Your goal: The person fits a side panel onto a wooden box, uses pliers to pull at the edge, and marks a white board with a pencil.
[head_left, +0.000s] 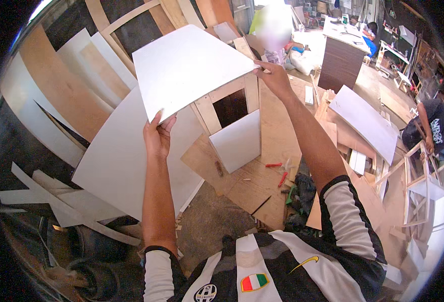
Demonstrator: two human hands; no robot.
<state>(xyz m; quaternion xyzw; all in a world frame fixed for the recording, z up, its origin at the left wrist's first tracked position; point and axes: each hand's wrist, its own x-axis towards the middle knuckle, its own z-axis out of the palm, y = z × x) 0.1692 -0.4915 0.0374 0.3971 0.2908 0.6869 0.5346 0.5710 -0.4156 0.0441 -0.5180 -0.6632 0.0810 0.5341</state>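
A broad white panel (192, 70) lies tilted over a pale wooden frame box (227, 93) that has a dark rectangular opening in its near side. At the panel's near left corner my left hand (157, 135) grips the edge, thumb on top and fingers curled beneath. My right hand (274, 78) pinches the right corner between thumb and fingers. Below the opening, a smaller white board (237, 142) covers the lower part of the box. Whether the panel rests fully on the frame cannot be seen.
Red-handled tools (283, 178) and a thin dark stick (261, 205) lie on the plywood sheet (277, 126). White and brown boards (56, 85) lean at the left. Another white panel (365, 121) lies right; beyond it a person (436, 126) handles a wooden frame (414, 186).
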